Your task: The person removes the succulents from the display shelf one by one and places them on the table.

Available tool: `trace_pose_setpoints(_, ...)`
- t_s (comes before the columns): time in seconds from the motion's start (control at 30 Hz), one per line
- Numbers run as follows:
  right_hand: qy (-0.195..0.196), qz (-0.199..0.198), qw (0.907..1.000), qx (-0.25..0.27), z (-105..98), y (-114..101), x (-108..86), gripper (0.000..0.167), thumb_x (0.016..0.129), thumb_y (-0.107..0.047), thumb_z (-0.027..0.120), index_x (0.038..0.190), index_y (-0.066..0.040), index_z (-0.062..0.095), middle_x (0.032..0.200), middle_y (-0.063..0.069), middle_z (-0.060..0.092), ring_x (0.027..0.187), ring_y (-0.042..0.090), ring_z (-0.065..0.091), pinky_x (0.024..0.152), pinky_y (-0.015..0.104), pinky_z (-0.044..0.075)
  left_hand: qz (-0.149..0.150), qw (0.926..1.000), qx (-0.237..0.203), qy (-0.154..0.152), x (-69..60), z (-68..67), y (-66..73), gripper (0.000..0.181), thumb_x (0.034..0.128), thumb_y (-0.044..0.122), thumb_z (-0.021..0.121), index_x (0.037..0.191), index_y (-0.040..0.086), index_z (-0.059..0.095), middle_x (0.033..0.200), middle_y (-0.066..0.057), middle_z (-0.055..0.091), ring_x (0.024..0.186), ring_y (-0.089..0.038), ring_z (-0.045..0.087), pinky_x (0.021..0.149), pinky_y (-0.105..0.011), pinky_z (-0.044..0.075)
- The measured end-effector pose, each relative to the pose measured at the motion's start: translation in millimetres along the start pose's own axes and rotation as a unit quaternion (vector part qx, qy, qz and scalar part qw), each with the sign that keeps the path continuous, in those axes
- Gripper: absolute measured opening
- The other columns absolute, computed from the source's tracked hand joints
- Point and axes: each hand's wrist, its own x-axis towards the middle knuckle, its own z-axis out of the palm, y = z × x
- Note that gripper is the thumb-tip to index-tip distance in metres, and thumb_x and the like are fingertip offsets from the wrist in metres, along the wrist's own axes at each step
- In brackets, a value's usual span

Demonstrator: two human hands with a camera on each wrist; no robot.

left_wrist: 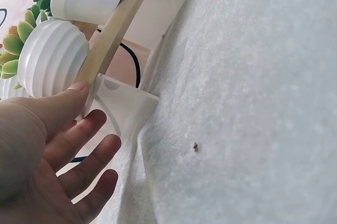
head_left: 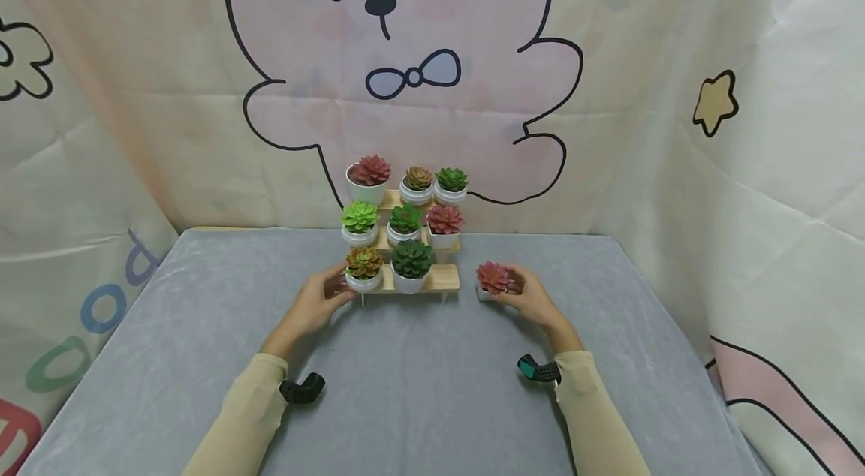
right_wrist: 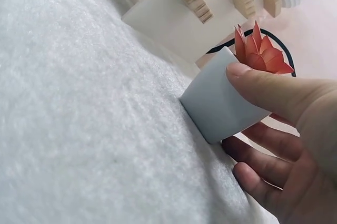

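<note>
My right hand point(head_left: 534, 301) holds a small white pot with a red artificial succulent point(head_left: 492, 278), right of the plant stand. In the right wrist view the thumb presses the side of the pot point(right_wrist: 218, 100), whose base meets the cloth. My left hand point(head_left: 314, 305) is at the left end of the three-tier wooden stand point(head_left: 442, 278). Its thumb touches the bottom board point(left_wrist: 110, 40) in the left wrist view; the other fingers are around the end, partly hidden. Beside it on that tier sit a yellow-brown succulent point(head_left: 364, 263) and a dark green succulent point(head_left: 412, 258).
Several potted succulents fill the middle and top tiers, among them a bright green one point(head_left: 360, 216) and a larger red one point(head_left: 370, 170). A grey cloth point(head_left: 419, 386) covers the table. Printed curtains point(head_left: 635, 123) hang behind and at both sides.
</note>
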Motion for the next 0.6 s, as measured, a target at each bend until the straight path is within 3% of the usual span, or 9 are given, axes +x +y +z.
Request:
trace_pose_setpoints(0.13, -0.007, 0.008, 0.9997, -0.023, -1.1, -2.1, -1.6, 0.066, 0.089, -0.007, 0.077, 0.146, 0.004, 0.045, 0.138, 0.03, 0.056, 0.117, 0.027, 0.062, 0.095, 0.025, 0.053, 0.006, 1.0, 0.001, 0.002, 0.3, -1.6, -0.2, 0.062, 0.0954, 0.0, 0.066, 0.15, -0.012, 0.037, 0.131, -0.033, 0.062, 0.113, -0.044, 0.067, 0.098, -0.049, 0.055)
trace_pose_setpoints(0.3, -0.025, 0.002, 0.9989, -0.039, -9.1, -7.8, -3.5, 0.069, 0.091, -0.014, 0.076, 0.15, -0.001, 0.042, 0.145, 0.031, 0.051, 0.126, 0.045, 0.058, 0.103, 0.052, 0.052, 0.013, 0.9999, -0.003, 0.0, -0.2, -2.8, 0.1, 0.062, 0.0955, 0.0, 0.066, 0.148, -0.014, 0.038, 0.131, -0.034, 0.062, 0.112, -0.044, 0.068, 0.097, -0.048, 0.056)
trace_pose_setpoints(0.43, -0.021, -0.002, 0.9987, -0.046, -16.0, -15.2, -6.6, 0.07, 0.091, -0.013, 0.076, 0.151, -0.001, 0.04, 0.146, 0.031, 0.05, 0.127, 0.048, 0.056, 0.105, 0.061, 0.047, 0.009, 1.0, 0.002, 0.002, -1.0, -2.0, 0.4, 0.062, 0.0955, 0.001, 0.066, 0.149, -0.013, 0.038, 0.131, -0.033, 0.063, 0.113, -0.042, 0.068, 0.097, -0.048, 0.056)
trace_pose_setpoints(0.6, -0.007, 0.001, 0.9984, -0.056, -17.6, -30.0, -11.0, 0.07, 0.093, -0.02, 0.074, 0.152, -0.005, 0.04, 0.149, 0.03, 0.047, 0.133, 0.049, 0.05, 0.107, 0.064, 0.043, 0.005, 1.0, 0.003, 0.003, -1.8, -1.0, 0.8, 0.062, 0.0953, -0.001, 0.066, 0.149, -0.013, 0.038, 0.131, -0.032, 0.063, 0.113, -0.042, 0.068, 0.098, -0.049, 0.056)
